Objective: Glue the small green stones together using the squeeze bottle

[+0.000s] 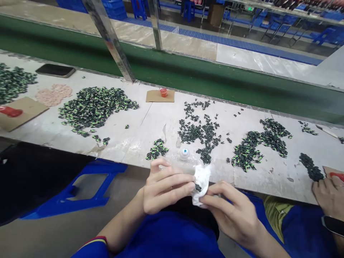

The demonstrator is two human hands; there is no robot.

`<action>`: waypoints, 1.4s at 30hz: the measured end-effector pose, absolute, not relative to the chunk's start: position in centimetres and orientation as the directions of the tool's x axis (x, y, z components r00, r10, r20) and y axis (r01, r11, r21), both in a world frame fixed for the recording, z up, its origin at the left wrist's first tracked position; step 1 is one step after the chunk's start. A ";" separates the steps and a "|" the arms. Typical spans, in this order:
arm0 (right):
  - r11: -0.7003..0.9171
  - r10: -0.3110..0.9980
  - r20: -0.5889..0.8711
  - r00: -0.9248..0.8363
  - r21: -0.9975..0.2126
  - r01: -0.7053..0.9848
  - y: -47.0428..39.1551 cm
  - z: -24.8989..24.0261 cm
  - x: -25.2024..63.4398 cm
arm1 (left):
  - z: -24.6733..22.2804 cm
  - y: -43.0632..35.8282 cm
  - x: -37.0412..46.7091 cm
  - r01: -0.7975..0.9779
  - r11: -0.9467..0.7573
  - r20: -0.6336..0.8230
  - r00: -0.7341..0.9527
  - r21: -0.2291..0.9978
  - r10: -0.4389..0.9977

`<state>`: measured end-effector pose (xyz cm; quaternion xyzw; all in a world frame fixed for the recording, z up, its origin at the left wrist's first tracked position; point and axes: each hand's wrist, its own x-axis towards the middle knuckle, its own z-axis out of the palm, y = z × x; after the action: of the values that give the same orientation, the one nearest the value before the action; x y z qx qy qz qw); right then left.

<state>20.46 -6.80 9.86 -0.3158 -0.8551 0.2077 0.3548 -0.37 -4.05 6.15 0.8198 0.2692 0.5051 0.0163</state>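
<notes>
Just over the table's front edge, my left hand (169, 188) is closed, with its fingertips pinching a small dark part (198, 187). A crumpled white cloth (202, 177) is gripped between the thumb and fingers of my right hand (232, 208), and the dark part lies against it. Beyond my left hand stands a small white bottle (184, 154) with a blue tip. Left of the bottle is a small pile of black-and-green parts (157, 149). Loose black parts (195, 132) are spread behind the bottle.
A big black-and-green pile (95, 107) lies to the left, more parts (247, 150) to the right. A red cup (163, 92) stands on cardboard (152, 96). At far left are pink pieces (55, 94) and a phone (55, 70). Another person's hand (329, 195) is at right.
</notes>
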 end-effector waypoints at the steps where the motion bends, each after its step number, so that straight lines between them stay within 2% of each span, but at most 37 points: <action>1: 0.679 0.727 0.469 -0.503 -0.601 0.421 -7.1 9.9 20.9 | 6.2 -4.1 -0.4 0.424 -0.855 0.822 0.341 0.300 0.457; 5: 0.522 0.850 0.463 -0.251 -0.677 0.518 -7.9 9.7 22.4 | 6.2 -4.3 -0.3 0.434 -0.851 0.839 0.308 0.296 0.448; 8: 0.461 0.865 0.489 -0.110 -0.690 0.557 -8.1 9.5 22.4 | 6.2 -4.3 -0.3 0.437 -0.849 0.831 0.319 0.297 0.455; 10: 0.494 0.843 0.521 -0.138 -0.646 0.582 -8.2 9.6 21.7 | 6.2 -4.3 -0.2 0.438 -0.849 0.818 0.345 0.295 0.461; 16: 0.698 0.711 0.541 -0.450 -0.459 0.550 -7.6 9.9 19.1 | 6.4 -4.8 -0.4 0.457 -0.836 0.780 0.385 0.302 0.493; 19: 0.735 0.667 0.563 -0.487 -0.391 0.554 -7.3 9.7 18.6 | 6.3 -4.8 -0.6 0.449 -0.843 0.765 0.416 0.297 0.491; 25: 0.789 0.602 0.589 -0.540 -0.333 0.517 -7.0 8.6 19.1 | 5.2 -4.5 -0.3 0.419 -0.850 0.800 0.360 0.321 0.479; 29: 0.832 0.546 0.622 -0.561 -0.329 0.446 -7.0 8.3 19.7 | 4.9 -4.2 -0.2 0.397 -0.858 0.812 0.349 0.325 0.469; 32: 0.796 0.603 0.603 -0.522 -0.411 0.445 -7.4 8.3 20.3 | 4.8 -4.0 -0.4 0.406 -0.858 0.818 0.342 0.315 0.462; 35: 0.656 0.725 0.622 -0.295 -0.494 0.570 -7.9 8.1 20.8 | 4.6 -4.1 -0.6 0.420 -0.858 0.834 0.324 0.296 0.446; 37: 0.581 0.749 0.639 -0.176 -0.506 0.638 -8.1 8.0 20.8 | 4.4 -4.1 -0.6 0.427 -0.855 0.835 0.321 0.293 0.447; 39: 0.591 0.742 0.639 -0.202 -0.482 0.647 -8.1 8.0 20.5 | 4.5 -4.3 -0.6 0.423 -0.859 0.835 0.326 0.289 0.442; 42: 0.672 0.713 0.601 -0.360 -0.440 0.596 -7.8 8.1 19.5 | 4.8 -4.4 -0.6 0.417 -0.861 0.828 0.341 0.291 0.445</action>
<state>19.54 -7.79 8.07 -0.3984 -0.8215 0.0729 0.4014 -0.57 -4.37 4.79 0.8188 0.2633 0.5100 0.0137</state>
